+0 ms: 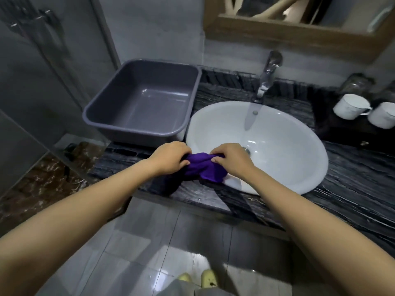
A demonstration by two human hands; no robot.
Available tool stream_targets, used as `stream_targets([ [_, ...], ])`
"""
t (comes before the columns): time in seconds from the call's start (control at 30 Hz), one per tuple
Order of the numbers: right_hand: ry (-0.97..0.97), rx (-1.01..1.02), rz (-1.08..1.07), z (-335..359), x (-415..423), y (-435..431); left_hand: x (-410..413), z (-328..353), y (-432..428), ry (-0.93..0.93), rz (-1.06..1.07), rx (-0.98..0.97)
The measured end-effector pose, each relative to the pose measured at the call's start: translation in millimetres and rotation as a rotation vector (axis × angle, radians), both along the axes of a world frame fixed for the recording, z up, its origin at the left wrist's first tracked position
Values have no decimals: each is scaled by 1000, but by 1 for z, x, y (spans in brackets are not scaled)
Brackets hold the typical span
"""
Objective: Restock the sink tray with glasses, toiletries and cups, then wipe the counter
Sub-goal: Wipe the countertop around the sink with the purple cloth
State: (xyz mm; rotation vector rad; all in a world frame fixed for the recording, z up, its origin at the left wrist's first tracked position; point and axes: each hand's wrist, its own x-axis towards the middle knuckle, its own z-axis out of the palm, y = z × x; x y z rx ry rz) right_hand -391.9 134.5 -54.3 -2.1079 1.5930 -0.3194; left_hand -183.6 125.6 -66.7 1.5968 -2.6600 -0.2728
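Observation:
A purple cloth (203, 167) is bunched between both hands over the front left rim of the white sink basin (288, 146). My left hand (171, 157) grips its left end and my right hand (230, 160) grips its right end. The cloth hangs partly onto the dark marbled counter (352, 184). At the far right, two white cups (350, 106) lie tilted on a dark tray (342, 133), with glass jars (355, 83) behind them.
An empty grey plastic tub (141, 103) sits on the counter left of the basin. A chrome faucet (268, 75) rises behind the basin. A wood-framed mirror (299, 33) hangs above. A glass shower partition (42, 82) stands at the left. Wet floor tiles lie below.

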Motion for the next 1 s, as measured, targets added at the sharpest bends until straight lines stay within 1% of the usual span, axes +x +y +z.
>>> stream_targets([
  [0.13,-137,8,-137,24,-53,8,-53,30,-17,11,-95,-14],
  [0.23,-181,-24,-246,36,-97,19,-99,46,-27,32,-186,-13],
  [0.5,-180,-122,-442,60,-211,52,-231,76,-32,84,-367,-37],
  [0.7,-146,-163,-563,75,-303,67,-333,89,-34,126,-435,-75],
  [0.83,-141,-151,-649,68,-360,70,-397,84,-38,144,-451,-76],
  [1.0,-141,-159,-772,46,-411,75,-461,68,-40,163,-479,-33],
])
